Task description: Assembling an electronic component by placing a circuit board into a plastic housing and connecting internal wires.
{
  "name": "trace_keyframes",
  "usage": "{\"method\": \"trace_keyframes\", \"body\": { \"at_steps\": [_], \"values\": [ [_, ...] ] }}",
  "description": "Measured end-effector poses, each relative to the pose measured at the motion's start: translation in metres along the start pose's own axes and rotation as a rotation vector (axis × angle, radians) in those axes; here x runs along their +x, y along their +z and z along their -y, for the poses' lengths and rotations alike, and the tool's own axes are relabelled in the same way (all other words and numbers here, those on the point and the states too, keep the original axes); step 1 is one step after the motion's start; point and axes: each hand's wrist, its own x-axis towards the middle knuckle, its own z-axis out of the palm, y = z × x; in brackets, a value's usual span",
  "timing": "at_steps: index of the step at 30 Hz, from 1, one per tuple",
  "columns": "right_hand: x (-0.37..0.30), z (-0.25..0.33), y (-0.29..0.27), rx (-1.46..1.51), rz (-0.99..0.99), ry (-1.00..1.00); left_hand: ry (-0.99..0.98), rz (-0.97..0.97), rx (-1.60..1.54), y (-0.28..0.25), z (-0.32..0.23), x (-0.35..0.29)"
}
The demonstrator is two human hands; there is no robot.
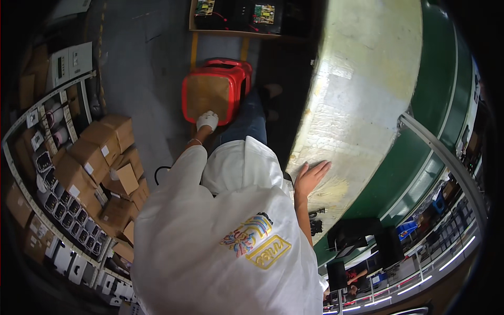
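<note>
My left hand (208,121), in a white glove, is at the near edge of a red plastic stool (242,79) with a brown square seat top (209,93). Its fingers look curled over the seat's edge, though they are small in the picture. My right hand (312,179) is bare and lies flat, fingers stretched out, on the pale, worn top of a long workbench (357,105). Nothing is held in it. A small black plug-like part (316,224) lies on the bench beside my right forearm.
Beyond the stool sits an open carton (236,32) with black units and circuit boards. Cardboard boxes (92,163) are stacked at left by a rack (50,102) of parts. A green conveyor (430,79) runs along the bench; a metal bar (446,157) crosses it. Black monitors (354,233) stand lower right.
</note>
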Motion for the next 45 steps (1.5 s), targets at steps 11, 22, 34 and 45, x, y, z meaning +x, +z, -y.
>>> {"method": "trace_keyframes", "body": {
  "at_steps": [11, 22, 34, 45],
  "values": [
    [-0.004, -0.006, -0.002, -0.075, 0.032, -0.04, 0.045, -0.384, 0.064, -0.017, 0.004, -0.019],
    [-0.004, -0.019, 0.021, -0.158, -0.013, -0.069, -0.254, -0.101, 0.194, 0.036, -0.005, -0.046],
    [-0.005, -0.007, 0.027, -0.1, -0.131, -0.021, -0.04, -0.378, 0.157, -0.026, -0.036, 0.004],
    [-0.004, -0.013, 0.03, 0.065, -0.269, 0.062, 0.285, -0.489, 0.304, -0.039, -0.049, 0.014]
  ]
}}
